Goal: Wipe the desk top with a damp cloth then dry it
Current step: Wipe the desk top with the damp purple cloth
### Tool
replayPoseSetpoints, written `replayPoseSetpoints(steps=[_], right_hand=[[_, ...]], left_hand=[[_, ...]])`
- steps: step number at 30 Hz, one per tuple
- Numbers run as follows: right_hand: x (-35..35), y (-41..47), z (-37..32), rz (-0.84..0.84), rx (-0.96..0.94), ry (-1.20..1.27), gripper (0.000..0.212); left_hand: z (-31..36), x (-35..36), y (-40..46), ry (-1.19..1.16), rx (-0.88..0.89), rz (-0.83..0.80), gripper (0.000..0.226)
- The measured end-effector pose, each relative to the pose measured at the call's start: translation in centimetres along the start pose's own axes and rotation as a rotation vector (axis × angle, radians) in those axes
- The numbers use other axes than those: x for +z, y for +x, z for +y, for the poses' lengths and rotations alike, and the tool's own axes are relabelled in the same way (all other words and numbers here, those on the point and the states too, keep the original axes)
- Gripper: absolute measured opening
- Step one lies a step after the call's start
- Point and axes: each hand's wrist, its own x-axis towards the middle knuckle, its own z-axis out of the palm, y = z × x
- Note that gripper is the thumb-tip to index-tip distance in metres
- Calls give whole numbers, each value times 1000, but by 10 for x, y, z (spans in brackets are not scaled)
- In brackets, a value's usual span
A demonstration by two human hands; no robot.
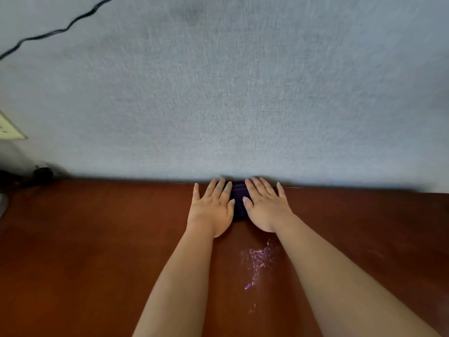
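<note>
A dark purple cloth (238, 201) lies on the reddish-brown desk top (97, 251), right at its far edge against the wall. My left hand (212, 207) presses flat on the cloth's left part, fingers straight. My right hand (266, 206) presses flat on its right part, fingers straight too. Most of the cloth is hidden under both palms. A streak of glistening wet specks (258, 261) lies on the desk between my forearms.
A grey textured wall (243, 93) rises straight behind the desk. A black cable (56, 31) runs across its upper left. A pale wall plate (8, 128) sits at the left edge, with dark objects (36, 176) at the desk's far left corner.
</note>
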Motion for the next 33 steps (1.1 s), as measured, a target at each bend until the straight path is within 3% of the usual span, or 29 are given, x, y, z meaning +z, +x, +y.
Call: replayPoseSetpoints(steps=[21,33], right_hand=[[25,-100,-1,22,76,35,55],[9,-47,16,15,33,5,55]], left_hand=[[32,10,-82,37,85,-53,55],[29,4,-33,27,60,-25,55]])
